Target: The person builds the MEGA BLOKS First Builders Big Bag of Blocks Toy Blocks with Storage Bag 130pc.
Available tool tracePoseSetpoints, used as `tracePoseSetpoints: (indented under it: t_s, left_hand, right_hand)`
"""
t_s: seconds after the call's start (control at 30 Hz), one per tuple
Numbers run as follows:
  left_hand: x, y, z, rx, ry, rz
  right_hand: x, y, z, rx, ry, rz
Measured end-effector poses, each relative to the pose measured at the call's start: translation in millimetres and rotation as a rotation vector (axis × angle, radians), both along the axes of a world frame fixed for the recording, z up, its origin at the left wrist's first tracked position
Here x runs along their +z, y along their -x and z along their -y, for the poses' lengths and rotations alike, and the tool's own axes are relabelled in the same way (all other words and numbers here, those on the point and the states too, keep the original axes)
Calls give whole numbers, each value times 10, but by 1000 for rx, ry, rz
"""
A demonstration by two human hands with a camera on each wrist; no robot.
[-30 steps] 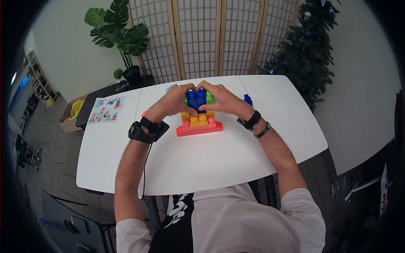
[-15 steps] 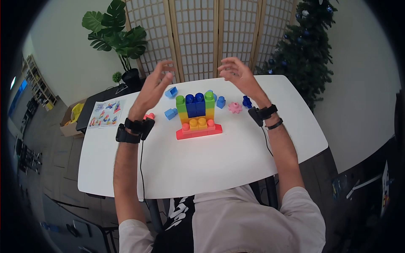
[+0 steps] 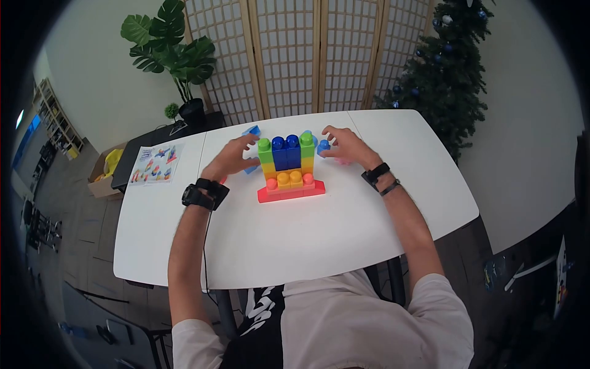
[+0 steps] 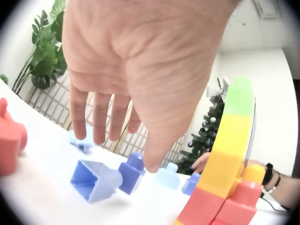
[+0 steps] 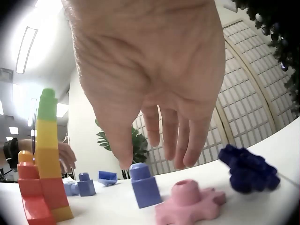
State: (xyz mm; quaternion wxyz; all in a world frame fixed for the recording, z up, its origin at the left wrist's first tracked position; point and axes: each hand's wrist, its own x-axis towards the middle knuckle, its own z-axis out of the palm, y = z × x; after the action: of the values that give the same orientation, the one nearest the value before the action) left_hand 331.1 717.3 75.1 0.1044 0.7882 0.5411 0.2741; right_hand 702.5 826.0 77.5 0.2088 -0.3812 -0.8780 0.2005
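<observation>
A built block structure (image 3: pixel 286 181) stands upright on the white table in the head view, with a red base, orange and yellow bricks, dark blue bricks in the middle and green ones topping both sides. My left hand (image 3: pixel 232 157) hovers left of it, fingers loosely bent, holding nothing. On the other side my right hand (image 3: pixel 349 149) is held the same way, also holding nothing. Beyond its fingers in the right wrist view are a blue brick (image 5: pixel 146 192) and a pink gear-shaped piece (image 5: pixel 190 204). Past the left palm lie a hollow light blue piece (image 4: pixel 96 180) and another blue brick (image 4: pixel 131 172).
A dark blue piece (image 5: pixel 251 171) lies right of the pink one. At the left wrist view's edge is a red piece (image 4: pixel 9 145). A printed picture sheet (image 3: pixel 153 165) lies on the table's left part, and a folding screen (image 3: pixel 289 58) stands behind.
Both hands were at the structure's upper part, then lifted and spread apart above the table. Now they are lowered on either side of it. The structure has stayed in place.
</observation>
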Motion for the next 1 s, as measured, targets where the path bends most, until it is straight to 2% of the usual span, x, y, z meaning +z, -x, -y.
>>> tracePoseSetpoints:
  t_s: [0.07,0.1,0.17,0.23,0.27,0.33,0.37,0.43,0.5,0.57,0.63,0.73,0.8,0.9,1.0]
  left_hand:
    - [-334,-13,-253,-44,-77,-10]
    - [-546,8,-430,-37,-107,-101]
    - [-572,-53,-506,-27,-142,-192]
    - [-540,-115,-503,51,-18,-253]
    - [-473,-121,-470,51,-20,-251]
    - [-277,-109,-386,41,-160,-44]
    - [-133,-115,-328,37,-158,-45]
    - [181,-94,-243,145,-106,347]
    - [411,-46,-209,57,-65,617]
    - [757,-162,-6,67,-68,584]
    - [948,-258,103,-62,-6,672]
    - [1128,-490,273,-102,34,643]
    - [1121,-581,291,-124,60,615]
    - [959,-613,224,-172,0,496]
    - [860,-600,212,-159,57,404]
  right_hand:
    - [-68,131,39,-12,-72,41]
    - [-103,170,12,-24,-142,83]
    - [41,223,99,-26,-148,92]
    - [214,199,223,-144,207,30]
    - [181,167,144,-145,204,31]
    - [118,76,-102,21,26,-104]
    - [186,68,-118,18,27,-104]
    - [357,41,-118,89,-37,-324]
    - [625,83,19,108,4,-407]
    - [805,158,113,199,112,-637]
    - [974,240,247,233,114,-652]
    - [1089,361,471,333,171,-609]
    - [1017,439,499,426,97,-573]
    - [945,477,579,357,28,-426]
    - [802,486,578,372,81,-453]
